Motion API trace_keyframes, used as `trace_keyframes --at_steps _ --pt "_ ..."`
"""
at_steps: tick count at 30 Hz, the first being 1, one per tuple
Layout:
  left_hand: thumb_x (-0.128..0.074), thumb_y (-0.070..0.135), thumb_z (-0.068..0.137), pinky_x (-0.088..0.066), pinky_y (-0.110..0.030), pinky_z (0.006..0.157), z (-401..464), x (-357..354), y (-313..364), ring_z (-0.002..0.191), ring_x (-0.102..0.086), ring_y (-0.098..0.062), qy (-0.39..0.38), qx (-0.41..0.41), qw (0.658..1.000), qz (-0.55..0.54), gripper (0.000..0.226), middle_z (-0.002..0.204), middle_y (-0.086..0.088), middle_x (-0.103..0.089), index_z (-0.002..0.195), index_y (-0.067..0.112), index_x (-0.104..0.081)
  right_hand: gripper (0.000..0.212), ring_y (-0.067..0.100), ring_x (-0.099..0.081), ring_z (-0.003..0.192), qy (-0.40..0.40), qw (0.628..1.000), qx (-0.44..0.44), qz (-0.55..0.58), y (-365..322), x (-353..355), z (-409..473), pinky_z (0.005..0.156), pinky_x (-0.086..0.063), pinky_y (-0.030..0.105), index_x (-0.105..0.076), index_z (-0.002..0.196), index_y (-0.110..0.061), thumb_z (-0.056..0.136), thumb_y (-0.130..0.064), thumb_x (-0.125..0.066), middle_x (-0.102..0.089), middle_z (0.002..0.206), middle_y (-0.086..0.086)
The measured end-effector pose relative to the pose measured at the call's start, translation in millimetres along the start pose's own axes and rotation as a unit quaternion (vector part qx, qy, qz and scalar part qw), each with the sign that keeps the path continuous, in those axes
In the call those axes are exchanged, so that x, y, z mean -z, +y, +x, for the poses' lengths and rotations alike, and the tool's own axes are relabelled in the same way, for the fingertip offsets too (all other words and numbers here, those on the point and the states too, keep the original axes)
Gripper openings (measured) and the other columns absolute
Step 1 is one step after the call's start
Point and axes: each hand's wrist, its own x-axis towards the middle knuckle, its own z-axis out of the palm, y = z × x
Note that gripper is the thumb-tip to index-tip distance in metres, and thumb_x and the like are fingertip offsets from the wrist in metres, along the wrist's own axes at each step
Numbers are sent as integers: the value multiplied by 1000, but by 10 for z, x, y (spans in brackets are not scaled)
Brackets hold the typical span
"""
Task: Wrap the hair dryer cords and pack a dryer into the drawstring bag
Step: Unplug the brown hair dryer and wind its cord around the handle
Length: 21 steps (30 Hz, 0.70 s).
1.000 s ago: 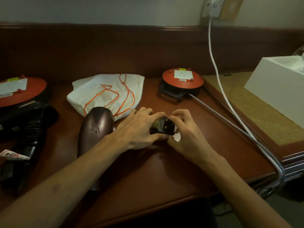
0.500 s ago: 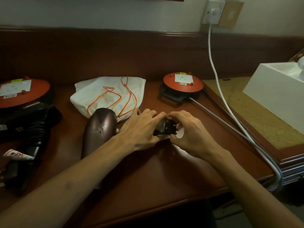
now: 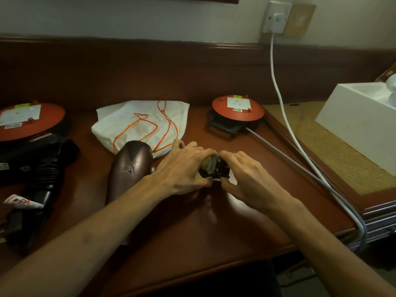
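Both hands pinch a black plug (image 3: pixel 215 169) between them: the left hand (image 3: pixel 182 168) curls over its top, the right hand (image 3: pixel 246 177) grips its other side. Just left lies the brown dryer (image 3: pixel 128 170) on the desk (image 3: pixel 192 228), its nose touching the white bag (image 3: pixel 139 125) behind.

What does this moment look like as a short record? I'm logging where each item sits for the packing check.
left hand: grips the black plug with the right hand
right hand: grips the same plug
black plug: held between both hands, just above the desk
brown hair dryer: lies on the desk, left of the hands
drawstring bag: flat behind the dryer, nothing visibly packed
black hair dryer: far left, on the desk
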Motion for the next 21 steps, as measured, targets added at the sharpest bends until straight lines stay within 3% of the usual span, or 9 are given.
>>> trace_keyframes --at_steps 3,9,11,14,18,21 --pt "-62 59 82 -28 -42 100 13 2 -44 104 -48 -12 -9 11 999 -43 66 113 8 -65 140 31 -50 53 24 -58 110 18 998 -29 48 51 -6 59 91 -46 26 -53 135 -4 87 -18 -73 -63 123 12" --pt "-55 60 82 -25 -37 94 40 10 -80 102 -48 -11 4 12 998 -57 64 113 8 -65 139 30 -51 65 21 -50 128 5 992 -57 111 26 -81 66 106 -38 23 -40 148 -9 91 -21 -71 -52 141 10" --pt "-62 58 86 -25 -36 95 50 -9 -82 100 -44 -9 -9 2 999 -50 61 111 10 -64 140 32 -50 66 21 -55 123 22 990 -74 118 48 -110 77 105 -45 27 -42 146 -7 89 -16 -73 -56 138 11" --pt "-63 71 82 -28 -39 100 60 -8 -92 101 -38 -6 -28 1 999 -24 71 109 14 -54 140 33 -51 62 18 -66 105 33 980 -90 176 93 -111 69 92 -56 32 -50 139 -8 84 -16 -78 -65 125 9" --pt "-65 75 76 -36 -35 98 68 11 -84 107 -40 -6 -38 -18 998 -50 79 119 14 -52 141 33 -50 44 12 -68 101 10 975 -85 205 145 -86 39 88 -58 30 -58 123 -13 84 -19 -79 -70 116 2" --pt "-69 73 74 -43 -33 89 58 28 -77 102 -49 -8 -33 -23 995 -92 66 112 12 -58 122 29 -62 33 15 -65 101 6 984 -73 161 179 -85 24 86 -54 28 -64 118 -14 88 -22 -75 -69 111 2"
